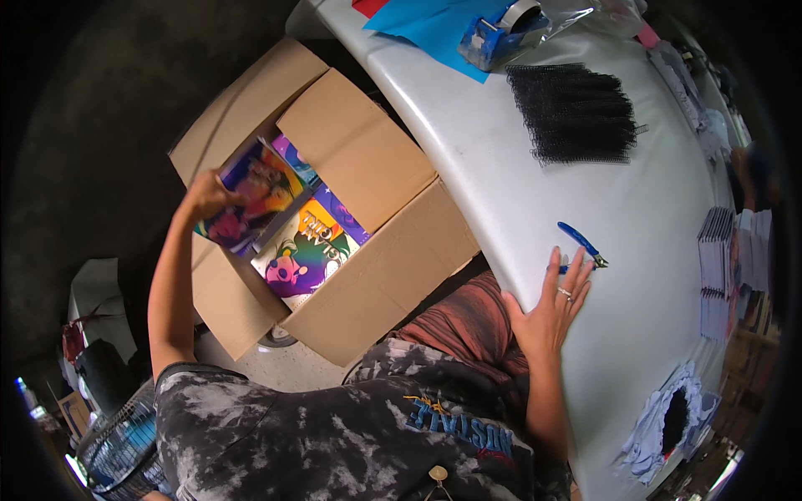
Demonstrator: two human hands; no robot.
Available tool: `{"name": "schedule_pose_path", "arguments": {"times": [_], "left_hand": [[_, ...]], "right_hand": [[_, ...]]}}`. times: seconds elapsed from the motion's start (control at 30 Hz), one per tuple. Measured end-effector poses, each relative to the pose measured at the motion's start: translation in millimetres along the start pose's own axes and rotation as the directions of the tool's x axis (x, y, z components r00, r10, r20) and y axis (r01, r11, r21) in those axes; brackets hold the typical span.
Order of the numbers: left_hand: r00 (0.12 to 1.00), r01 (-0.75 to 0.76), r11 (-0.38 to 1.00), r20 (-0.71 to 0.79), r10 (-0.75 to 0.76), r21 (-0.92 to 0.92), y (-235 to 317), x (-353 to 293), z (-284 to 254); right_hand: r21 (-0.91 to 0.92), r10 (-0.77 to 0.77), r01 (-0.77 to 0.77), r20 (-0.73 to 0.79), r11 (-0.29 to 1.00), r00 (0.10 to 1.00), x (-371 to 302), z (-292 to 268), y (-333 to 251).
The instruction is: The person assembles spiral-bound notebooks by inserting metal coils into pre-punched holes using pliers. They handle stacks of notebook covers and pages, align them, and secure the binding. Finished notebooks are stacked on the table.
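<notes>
My left hand (210,197) reaches into an open cardboard box (359,150) on my left. Its thumb lies over a colourful notebook (266,194) and the fingers are hidden beneath; the notebook is slightly blurred. Under and beside it in the box lie other bright-covered notebooks (305,260), one with a cartoon figure. On the white-covered table (468,125) my right hand (547,309) rests with fingers spread, a ring on one of them, and holds nothing. Just beyond its fingertips are blue-handled pliers (578,240), partly covered by the fingers.
A pile of black spiral binding coils (572,115) lies further up the table. Behind it are a blue tape dispenser (493,37) and blue sheets (426,33). Spiral-bound notebooks (717,271) stand stacked at the right, above crumpled paper (647,442). A fan (125,442) is at lower left.
</notes>
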State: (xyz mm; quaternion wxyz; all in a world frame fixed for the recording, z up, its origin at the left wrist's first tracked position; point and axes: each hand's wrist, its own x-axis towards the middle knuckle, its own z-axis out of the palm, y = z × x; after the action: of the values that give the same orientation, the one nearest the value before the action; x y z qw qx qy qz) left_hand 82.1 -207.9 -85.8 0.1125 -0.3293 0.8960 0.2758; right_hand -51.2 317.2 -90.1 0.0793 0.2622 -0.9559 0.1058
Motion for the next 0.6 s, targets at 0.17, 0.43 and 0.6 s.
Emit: {"name": "schedule_pose_path", "arguments": {"times": [0.17,0.43,0.6], "left_hand": [[0.99,-0.14,0.869,-0.079,0.116,-0.475,9.1,-41.9,-75.9],[0.991,0.012,0.381,0.063,0.12,-0.924,64.6,-35.0,48.3],[0.844,0.31,0.379,0.436,0.313,-0.872,174.3,-65.7,108.5]], "right_hand": [[0.607,-0.123,0.255,-0.251,0.753,0.96,-6.3,8.8,-19.0],[0.79,-0.371,-0.459,0.317,-0.406,0.873,44.5,13.8,-107.3],[0.792,-0.147,-0.424,0.402,-0.439,0.904,27.2,-6.8,-89.7]]}}
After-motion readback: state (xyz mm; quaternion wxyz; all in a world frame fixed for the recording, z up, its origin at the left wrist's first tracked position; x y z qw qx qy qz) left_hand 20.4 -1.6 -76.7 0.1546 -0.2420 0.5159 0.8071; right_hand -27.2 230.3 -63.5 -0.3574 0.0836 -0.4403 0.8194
